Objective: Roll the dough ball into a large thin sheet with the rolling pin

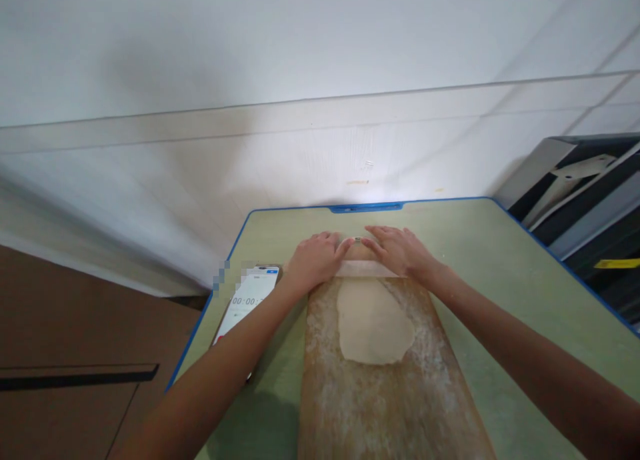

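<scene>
You are laying your left hand and your right hand palm-down over a pale rolling pin, one toward each end, with your thumbs pointing in toward each other and a stretch of the pin showing between them. The fingers of both hands are reaching forward over it; whether they are curling around it you cannot tell, as their undersides are staying out of sight. A flattened sheet of dough is lying on your side of the hands, between your forearms, its far edge meeting the near side of the pin and its outline running uneven. Beneath the dough and the pin, a wooden board is stretching from under your hands back toward you, its surface showing whitish smears. To the left of your left hand, a phone is lying face up, showing timer digits, and your left forearm is covering part of it. Everything is resting on a green table with a blue rim. Straight beyond your hands, a blue handle is sitting at the table's far edge, and a white wall is rising behind it. Well to the right of your right hand, a yellow strip is showing among dark panels beside the table.
</scene>
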`<state>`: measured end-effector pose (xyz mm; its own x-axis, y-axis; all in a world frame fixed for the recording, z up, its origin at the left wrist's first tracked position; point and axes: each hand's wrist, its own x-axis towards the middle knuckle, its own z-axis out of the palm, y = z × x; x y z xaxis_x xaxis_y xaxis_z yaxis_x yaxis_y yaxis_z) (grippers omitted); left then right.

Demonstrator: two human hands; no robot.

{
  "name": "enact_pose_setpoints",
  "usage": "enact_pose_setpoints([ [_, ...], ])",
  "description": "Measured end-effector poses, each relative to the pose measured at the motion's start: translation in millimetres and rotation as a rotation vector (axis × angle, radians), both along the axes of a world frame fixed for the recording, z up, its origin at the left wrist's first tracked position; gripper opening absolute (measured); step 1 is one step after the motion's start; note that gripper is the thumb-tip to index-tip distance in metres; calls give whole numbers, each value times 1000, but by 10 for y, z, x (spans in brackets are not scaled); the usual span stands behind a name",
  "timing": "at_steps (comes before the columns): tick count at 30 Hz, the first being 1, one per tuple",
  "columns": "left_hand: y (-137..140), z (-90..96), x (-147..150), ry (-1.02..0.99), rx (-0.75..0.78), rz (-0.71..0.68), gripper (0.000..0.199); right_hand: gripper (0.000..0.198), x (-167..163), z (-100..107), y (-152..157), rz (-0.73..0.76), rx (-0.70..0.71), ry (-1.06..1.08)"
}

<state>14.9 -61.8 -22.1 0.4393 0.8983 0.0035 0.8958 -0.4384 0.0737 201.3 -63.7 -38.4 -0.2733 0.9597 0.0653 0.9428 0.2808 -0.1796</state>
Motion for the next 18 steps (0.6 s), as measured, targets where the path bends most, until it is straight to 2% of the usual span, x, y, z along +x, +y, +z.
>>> enact_pose_setpoints([
  [4, 201, -52, -15, 52, 4, -86, 44, 51, -22, 65, 96, -72, 41, -22],
  [8, 336, -88, -21, 78, 24, -104, 39, 45, -48, 148, 150, -132, 97, -51],
  [13, 361, -83, -2, 62, 54, -15, 40, 42, -50, 168, 97, -156, 136, -55],
  [18, 163, -21, 28, 18, 71, 131, 54, 44, -3, 75, -23, -65, 94, -52],
])
